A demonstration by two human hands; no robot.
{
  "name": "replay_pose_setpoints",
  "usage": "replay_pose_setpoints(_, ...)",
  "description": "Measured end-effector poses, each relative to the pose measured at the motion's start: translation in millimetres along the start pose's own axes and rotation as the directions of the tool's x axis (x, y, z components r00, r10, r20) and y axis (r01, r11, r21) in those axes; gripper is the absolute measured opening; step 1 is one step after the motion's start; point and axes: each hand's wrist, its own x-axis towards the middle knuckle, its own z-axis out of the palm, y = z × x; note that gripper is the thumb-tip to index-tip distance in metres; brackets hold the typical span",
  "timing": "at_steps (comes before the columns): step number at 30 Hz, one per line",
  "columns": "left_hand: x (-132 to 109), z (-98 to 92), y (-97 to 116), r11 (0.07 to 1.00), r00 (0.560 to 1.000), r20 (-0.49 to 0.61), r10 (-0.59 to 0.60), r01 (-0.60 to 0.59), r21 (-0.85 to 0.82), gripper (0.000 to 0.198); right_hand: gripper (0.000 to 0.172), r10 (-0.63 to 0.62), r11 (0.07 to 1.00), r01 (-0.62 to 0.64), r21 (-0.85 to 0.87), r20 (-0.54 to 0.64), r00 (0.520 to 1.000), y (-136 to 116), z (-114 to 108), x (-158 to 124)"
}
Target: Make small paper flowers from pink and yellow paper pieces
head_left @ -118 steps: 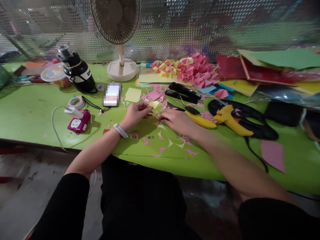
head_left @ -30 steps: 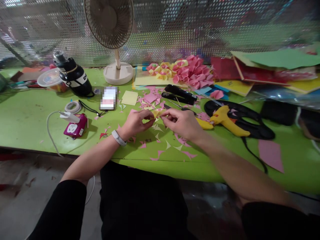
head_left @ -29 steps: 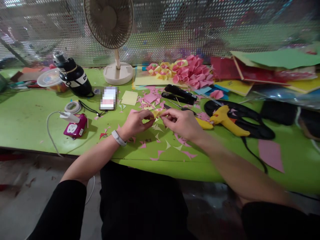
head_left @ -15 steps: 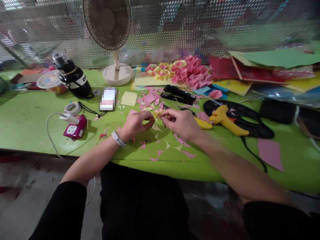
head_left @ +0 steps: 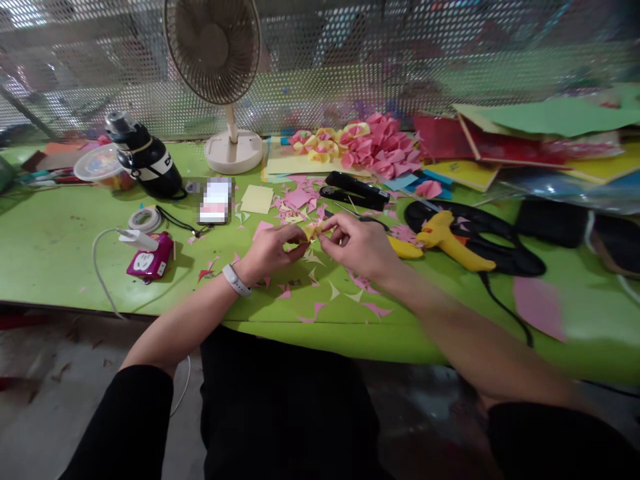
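The left hand (head_left: 278, 251) and right hand (head_left: 358, 247) are pinching a yellow paper (head_left: 313, 230) — scraps (head_left: 299, 198) are lying around on the desk (head_left: 50, 243).

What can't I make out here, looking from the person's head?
All in the head view:
Yellow paper: exact shape; small, partly covered by the fingertips of the left hand and right hand.
Phone: screen content; pixelated.
Fan: top; cut off by the upper edge.
Plastic tub: right side; hidden behind the black bottle.
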Motion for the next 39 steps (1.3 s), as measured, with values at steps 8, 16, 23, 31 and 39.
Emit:
replay_pose_setpoints(8, 0, -0.3, -1, 0.999, 0.999, 0.033, 0.023, -0.024, 0.044, 0.003, 0.017, -0.017, 0.997, 0.015, -0.073, -0.026, 1.000, 0, 0, -1)
replay_pose_setpoints(16, 0, -2.2, 0, 0.982, 0.993, 0.072, 0.092, -0.102, 0.160, 0.007, 0.020, -0.002, 0.997, 0.000, -0.082, -0.021, 1.000, -1, 0, -1)
replay_pose_setpoints(23, 1, -4.7, 1, 0.975, 0.988, 0.075, 0.132, -0.143, 0.168, 0.008, 0.024, 0.010, 0.995, -0.011, -0.102, -0.013, 1.000, -4, -1, -1)
replay_pose_setpoints(31, 5, -10.7, -10, 0.941, 0.983, -0.071, 0.169, -0.140, 0.307, 0.010, 0.026, 0.109, 0.986, -0.105, 0.128, -0.028, 0.994, 9, -21, 11)
replay_pose_setpoints(39, 2, -7.5, -15, 0.962, 0.984, -0.111, 0.137, -0.105, 0.254, 0.016, 0.018, 0.179, 0.947, -0.204, 0.248, 0.122, 0.976, 15, -11, 16)
